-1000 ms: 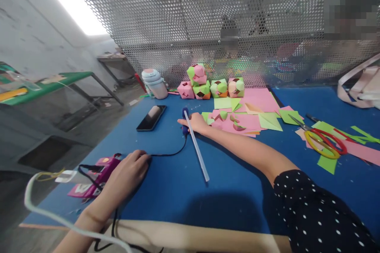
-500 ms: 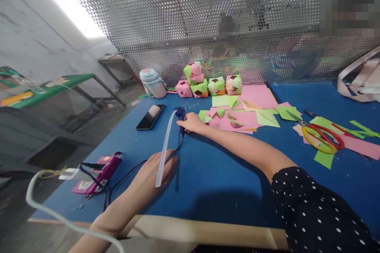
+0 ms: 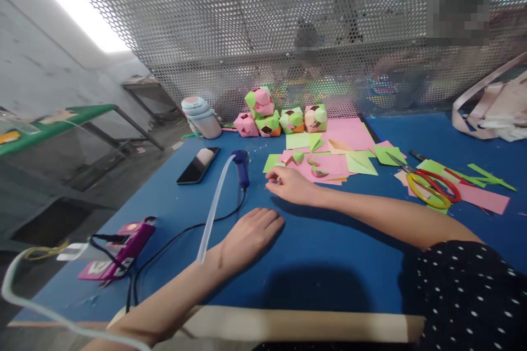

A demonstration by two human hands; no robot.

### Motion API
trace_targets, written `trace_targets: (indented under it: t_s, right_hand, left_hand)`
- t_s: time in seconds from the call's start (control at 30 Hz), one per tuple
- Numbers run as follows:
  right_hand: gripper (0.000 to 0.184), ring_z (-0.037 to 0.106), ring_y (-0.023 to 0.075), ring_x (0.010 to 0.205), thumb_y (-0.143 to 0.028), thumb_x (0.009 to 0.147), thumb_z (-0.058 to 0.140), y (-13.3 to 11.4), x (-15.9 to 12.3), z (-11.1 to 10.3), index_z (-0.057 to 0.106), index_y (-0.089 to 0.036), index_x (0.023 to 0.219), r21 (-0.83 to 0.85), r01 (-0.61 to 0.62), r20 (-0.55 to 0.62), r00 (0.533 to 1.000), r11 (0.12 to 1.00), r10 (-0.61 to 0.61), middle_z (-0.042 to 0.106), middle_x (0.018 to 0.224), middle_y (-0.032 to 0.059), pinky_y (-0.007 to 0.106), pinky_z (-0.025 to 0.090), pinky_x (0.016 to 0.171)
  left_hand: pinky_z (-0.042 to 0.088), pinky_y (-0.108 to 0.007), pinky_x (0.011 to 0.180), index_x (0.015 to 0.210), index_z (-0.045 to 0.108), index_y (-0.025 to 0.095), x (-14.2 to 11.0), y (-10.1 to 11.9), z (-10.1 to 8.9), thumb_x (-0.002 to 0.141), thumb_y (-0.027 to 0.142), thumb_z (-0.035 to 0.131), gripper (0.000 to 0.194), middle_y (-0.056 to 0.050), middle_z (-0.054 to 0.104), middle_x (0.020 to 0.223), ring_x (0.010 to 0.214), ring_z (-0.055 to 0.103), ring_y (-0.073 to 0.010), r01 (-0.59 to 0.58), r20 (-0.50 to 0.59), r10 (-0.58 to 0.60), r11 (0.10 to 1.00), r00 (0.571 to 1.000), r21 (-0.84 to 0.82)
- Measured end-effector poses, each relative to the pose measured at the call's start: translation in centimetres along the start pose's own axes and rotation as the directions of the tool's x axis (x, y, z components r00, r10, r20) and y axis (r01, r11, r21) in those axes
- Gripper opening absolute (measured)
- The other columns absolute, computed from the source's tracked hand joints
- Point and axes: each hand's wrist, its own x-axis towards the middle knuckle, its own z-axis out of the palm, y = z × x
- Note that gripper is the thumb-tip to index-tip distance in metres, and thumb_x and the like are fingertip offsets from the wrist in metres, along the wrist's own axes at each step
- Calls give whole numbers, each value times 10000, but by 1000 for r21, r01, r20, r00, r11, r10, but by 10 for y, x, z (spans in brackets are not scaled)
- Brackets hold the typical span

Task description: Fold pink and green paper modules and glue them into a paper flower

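A dark blue hot glue gun (image 3: 242, 169) lies on the blue tabletop with a long translucent glue stick (image 3: 214, 205) sticking out of it toward me. My right hand (image 3: 294, 185) is just to its right, apart from it, fingers loosely bent and nothing visible in them. Nearer to me, my left hand (image 3: 255, 233) rests palm down with its fingers stretched out. The tail of the glue stick passes over my left wrist. Small folded pink and green paper pieces (image 3: 297, 158) lie on flat paper sheets (image 3: 337, 164) beyond my right hand.
Several folded paper balls (image 3: 268, 123) stand at the back beside a bottle (image 3: 201, 118). A phone (image 3: 198, 165) and a purple power strip (image 3: 123, 249) with cables lie left. Scissors (image 3: 428, 184) rest on paper scraps at right, near a pale strapped bag (image 3: 498, 109).
My right hand has let go of the glue gun and drawn back to the right. My left hand has slid right along the table. The view has shifted slightly.
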Motion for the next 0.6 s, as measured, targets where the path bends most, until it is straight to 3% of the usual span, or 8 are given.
trace_targets:
  t_s: [0.07, 0.13, 0.2, 0.27, 0.3, 0.4, 0.5, 0.6]
  right_hand:
    - [137, 593, 123, 760, -212, 844, 536, 13, -28, -29, 602, -189, 962, -23, 46, -14, 999, 999, -46, 651, 928, 22, 240, 447, 721]
    - [153, 584, 123, 751, -210, 868, 501, 32, -50, -56, 595, -195, 988, -136, 107, -84, 989, 985, -119, 636, 946, 33, 252, 448, 727]
    - [142, 581, 128, 749, -222, 883, 483, 53, -63, -77, 585, -183, 973, -191, 81, -144, 983, 978, -110, 620, 978, 54, 267, 451, 720]
    - [142, 576, 126, 707, -232, 894, 469, 71, -68, -90, 570, -170, 973, -230, 51, -170, 981, 972, -92, 609, 964, 63, 268, 459, 665]
    - [139, 575, 126, 694, -229, 895, 468, 79, -69, -93, 563, -166, 974, -249, 45, -170, 981, 968, -89, 605, 945, 63, 267, 460, 647]
    - [151, 584, 158, 785, -219, 867, 525, 93, -64, -90, 557, -164, 1004, -314, 77, -136, 983, 946, -125, 605, 940, 68, 297, 469, 705]
    - [200, 558, 206, 918, -226, 846, 573, 96, -56, -81, 565, -169, 1037, -370, 152, -70, 979, 916, -191, 616, 986, 90, 349, 453, 801]
    - [126, 548, 216, 893, -208, 893, 503, 98, -55, -76, 600, -168, 962, -401, 203, -18, 973, 893, -230, 632, 921, 99, 372, 441, 805]
  left_hand:
    - [464, -307, 684, 1018, 607, 160, 18, 0, 4, 922, 130, 377, 250, -63, 606, 793, 732, 564, -177, -61, 28, 61, 998, 998, 2]
    - [432, -272, 628, 944, 620, 166, 37, -4, 11, 929, 160, 382, 239, -47, 589, 739, 676, 549, -158, -42, -34, 40, 997, 999, -64]
    - [424, -256, 646, 911, 616, 172, 58, -10, 20, 937, 215, 398, 224, -47, 603, 769, 712, 564, -152, 31, -73, -44, 984, 996, -176]
    - [417, -254, 663, 895, 602, 171, 79, -17, 29, 929, 219, 406, 205, -46, 616, 816, 738, 568, -149, 168, -86, -201, 941, 976, -294]
    - [404, -252, 640, 856, 594, 169, 90, -21, 32, 924, 218, 403, 209, -34, 607, 777, 697, 554, -144, 243, -94, -288, 911, 953, -333]
    - [364, -247, 569, 764, 554, 162, 116, -31, 41, 923, 198, 358, 255, -8, 550, 661, 593, 497, -131, 309, -125, -372, 883, 920, -352]
    - [377, -253, 586, 732, 534, 165, 132, -37, 46, 927, 215, 362, 264, -4, 529, 654, 606, 499, -135, 318, -153, -385, 886, 910, -339]
    - [425, -275, 654, 832, 558, 160, 140, -41, 48, 936, 250, 382, 223, -41, 573, 792, 732, 547, -159, 303, -186, -375, 896, 908, -325]
